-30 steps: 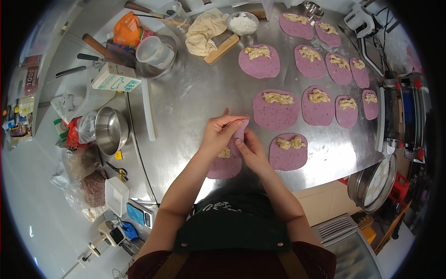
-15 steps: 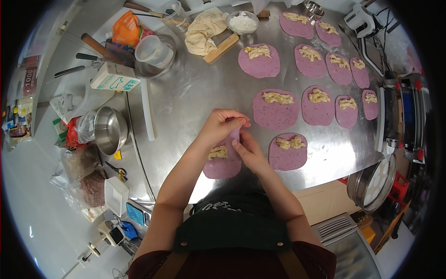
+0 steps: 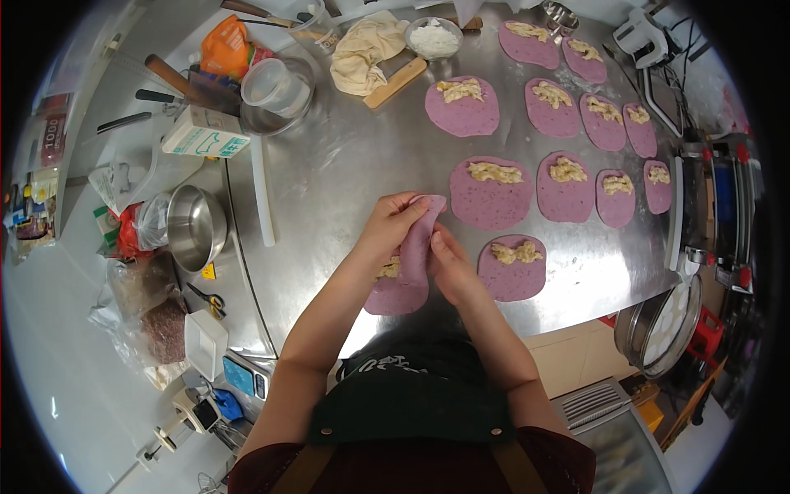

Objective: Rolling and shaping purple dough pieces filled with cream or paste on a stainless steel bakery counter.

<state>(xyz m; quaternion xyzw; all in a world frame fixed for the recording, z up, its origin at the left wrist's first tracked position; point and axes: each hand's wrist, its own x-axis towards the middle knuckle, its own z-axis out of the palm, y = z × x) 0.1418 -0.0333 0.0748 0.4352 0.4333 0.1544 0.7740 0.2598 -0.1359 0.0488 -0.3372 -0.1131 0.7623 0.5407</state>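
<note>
Between my two hands a long piece of purple dough (image 3: 420, 239) is lifted, its upper end folded over near my fingertips. My left hand (image 3: 392, 224) pinches it from the left, close to the top. The fingers of my right hand (image 3: 451, 265) press its right edge, lower down. Under my hands lies a flat purple dough round (image 3: 397, 298) with pale yellow, stringy filling, partly covered by my left hand. Whether the lifted piece joins that round, I cannot tell. To the right, another dough round (image 3: 512, 280) carries a strip of the same filling.
Several more filled dough rounds (image 3: 492, 206) cover the right side of the steel table (image 3: 329, 173). A white bar (image 3: 262, 193), steel bowl (image 3: 196, 229), scissors (image 3: 209, 300) and scale (image 3: 245, 376) stand left. Behind are a wooden-handled scraper (image 3: 395, 82), cloth (image 3: 362, 53) and flour bowl (image 3: 433, 39).
The lifted dough has come up and swung toward upright, showing more of its length between my hands. My right hand has shifted slightly right and down along its edge.
</note>
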